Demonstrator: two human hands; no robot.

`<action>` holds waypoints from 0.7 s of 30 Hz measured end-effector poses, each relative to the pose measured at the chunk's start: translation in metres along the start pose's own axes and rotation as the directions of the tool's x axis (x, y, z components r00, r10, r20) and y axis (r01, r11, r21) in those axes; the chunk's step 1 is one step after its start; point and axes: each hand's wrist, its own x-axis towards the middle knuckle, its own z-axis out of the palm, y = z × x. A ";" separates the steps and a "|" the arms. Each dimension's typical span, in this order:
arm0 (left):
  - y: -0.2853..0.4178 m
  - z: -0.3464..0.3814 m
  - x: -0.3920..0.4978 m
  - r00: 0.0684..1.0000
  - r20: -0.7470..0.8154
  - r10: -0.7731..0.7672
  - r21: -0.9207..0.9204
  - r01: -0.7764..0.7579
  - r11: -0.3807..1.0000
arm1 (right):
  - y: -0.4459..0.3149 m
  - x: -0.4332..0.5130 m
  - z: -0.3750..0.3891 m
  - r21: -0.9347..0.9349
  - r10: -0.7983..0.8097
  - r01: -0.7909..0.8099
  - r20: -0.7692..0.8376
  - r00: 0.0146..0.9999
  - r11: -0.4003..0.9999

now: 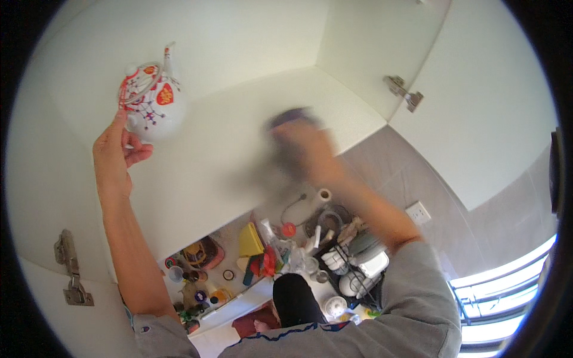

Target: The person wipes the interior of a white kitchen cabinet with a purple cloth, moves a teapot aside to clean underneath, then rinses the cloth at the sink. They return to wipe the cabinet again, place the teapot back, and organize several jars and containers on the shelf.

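Note:
At the upper left, my left hand (117, 150) grips a white porcelain teapot (154, 112) with red and dark decoration by its left edge, near the handle. Its spout points up. The pot is inside a white wall cabinet, whose bottom panel (215, 147) lies under both hands. My right hand (304, 138), blurred, is over the middle of that panel, with its fingers closed on a dark cloth or pad (291, 117). The cloth's exact kind and its lower part cannot be made out.
Open cabinet doors with metal hinges (405, 93) stand at left and right. Below is a crowded counter with a dish rack (344, 268), a yellow box-like item (251, 240), bottles and jars. A wall socket (418, 213) and a barred window (501, 304) are at the right.

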 end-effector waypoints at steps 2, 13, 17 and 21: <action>-0.001 0.002 -0.001 1.000 0.004 -0.021 -0.043 0.021 0.999 | -0.094 -0.008 0.041 0.065 -0.151 0.149 0.032 0.988 0.987; -0.006 0.002 -0.006 0.992 0.124 -0.010 -0.095 0.022 0.995 | 0.121 -0.062 -0.095 -0.347 -0.003 -0.193 -0.493 0.870 0.918; -0.001 0.007 -0.008 0.996 0.089 -0.019 -0.092 0.028 0.995 | 0.077 -0.060 0.001 -0.032 0.056 -0.161 -0.854 0.517 0.986; -0.010 -0.001 -0.003 0.994 0.095 -0.054 -0.040 0.058 0.997 | -0.081 -0.057 0.016 -0.072 0.077 -0.113 -0.390 0.917 0.991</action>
